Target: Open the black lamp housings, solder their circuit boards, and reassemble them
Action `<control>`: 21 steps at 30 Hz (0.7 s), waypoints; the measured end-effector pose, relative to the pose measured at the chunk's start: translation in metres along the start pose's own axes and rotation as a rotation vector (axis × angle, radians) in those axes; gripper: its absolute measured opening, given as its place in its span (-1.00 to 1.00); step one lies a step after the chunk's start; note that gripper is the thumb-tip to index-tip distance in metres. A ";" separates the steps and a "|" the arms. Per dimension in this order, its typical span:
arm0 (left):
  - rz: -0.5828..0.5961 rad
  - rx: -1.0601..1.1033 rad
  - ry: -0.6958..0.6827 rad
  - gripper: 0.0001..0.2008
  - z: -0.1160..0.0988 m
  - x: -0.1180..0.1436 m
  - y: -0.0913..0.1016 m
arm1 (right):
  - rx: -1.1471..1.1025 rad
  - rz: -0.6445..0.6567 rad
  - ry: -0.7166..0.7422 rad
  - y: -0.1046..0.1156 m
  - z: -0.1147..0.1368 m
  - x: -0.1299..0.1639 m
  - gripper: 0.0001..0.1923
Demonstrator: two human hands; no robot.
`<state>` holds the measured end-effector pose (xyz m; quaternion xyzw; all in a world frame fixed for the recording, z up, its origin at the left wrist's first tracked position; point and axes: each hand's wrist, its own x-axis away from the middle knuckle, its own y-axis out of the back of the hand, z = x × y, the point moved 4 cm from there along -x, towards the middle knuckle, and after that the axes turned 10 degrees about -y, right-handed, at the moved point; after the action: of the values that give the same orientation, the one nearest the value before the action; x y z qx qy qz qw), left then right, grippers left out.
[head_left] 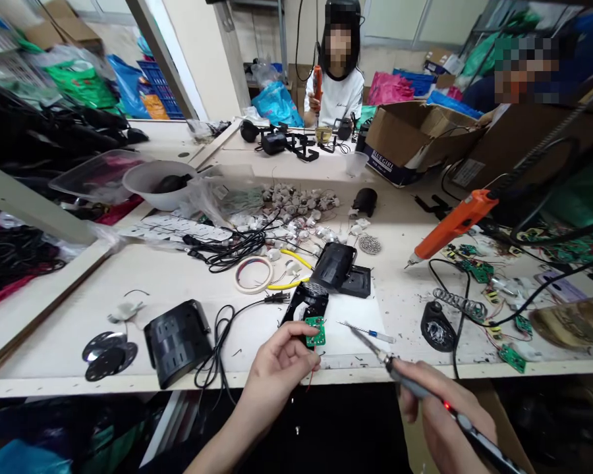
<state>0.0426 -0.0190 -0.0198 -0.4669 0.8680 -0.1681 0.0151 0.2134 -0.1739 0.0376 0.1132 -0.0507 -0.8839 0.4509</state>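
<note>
My left hand (279, 365) pinches a small green circuit board (316, 331) at the near edge of the workbench (178, 283), over a black plastic housing (306, 306). Thin red wires hang from under the board. My right hand (442, 415) grips a soldering iron (415, 388) like a pen, its red light on. The iron's tip (356, 332) points left and stops a short way to the right of the board. A small blue-handled screwdriver (370, 332) lies just behind the tip.
A black shell (176, 341) and black discs (106, 354) lie left. A tape roll (254, 274), a black casing (338, 268), small parts (296, 210) and cables sit mid-bench. An orange electric screwdriver (452, 225) hangs right above green boards (474, 266) and a soldering stand (437, 326). A person (336, 89) sits opposite.
</note>
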 end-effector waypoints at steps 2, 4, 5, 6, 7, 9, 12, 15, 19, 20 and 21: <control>0.008 -0.020 0.014 -0.68 0.001 0.000 -0.001 | 0.048 0.037 -0.054 -0.002 -0.002 0.010 -0.72; 0.031 -0.037 0.019 -0.64 0.002 -0.001 -0.002 | 0.102 0.030 -0.121 -0.007 -0.006 0.017 -0.72; 0.045 -0.043 0.023 -0.61 0.003 -0.001 -0.003 | 0.120 0.019 -0.144 -0.009 -0.008 0.020 -0.71; 0.055 -0.049 0.027 -0.59 0.003 -0.001 -0.003 | 0.133 0.013 -0.158 -0.012 -0.010 0.021 -0.70; 0.062 -0.056 0.034 -0.57 0.002 -0.001 -0.004 | 0.140 0.013 -0.161 -0.014 -0.011 0.022 -0.69; 0.074 -0.071 0.053 -0.57 -0.002 -0.001 -0.006 | 0.149 0.012 -0.148 -0.018 -0.013 0.022 -0.69; 0.078 -0.082 0.074 -0.57 -0.010 0.000 -0.010 | 0.162 0.003 -0.131 -0.019 -0.015 0.020 -0.70; 0.072 -0.078 0.073 -0.58 -0.015 0.000 -0.013 | 0.173 -0.010 -0.120 -0.018 -0.016 0.019 -0.69; 0.076 -0.082 0.070 -0.59 -0.015 0.000 -0.012 | 0.179 -0.026 -0.105 -0.019 -0.016 0.018 -0.70; 0.081 -0.083 0.071 -0.59 -0.015 0.000 -0.012 | 0.177 -0.028 -0.101 -0.020 -0.015 0.018 -0.70; 0.083 -0.083 0.069 -0.58 -0.013 -0.001 -0.011 | 0.173 -0.026 -0.097 -0.021 -0.015 0.018 -0.70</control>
<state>0.0492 -0.0204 -0.0043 -0.4247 0.8929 -0.1472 -0.0271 0.1907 -0.1757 0.0167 0.1097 -0.1472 -0.8865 0.4248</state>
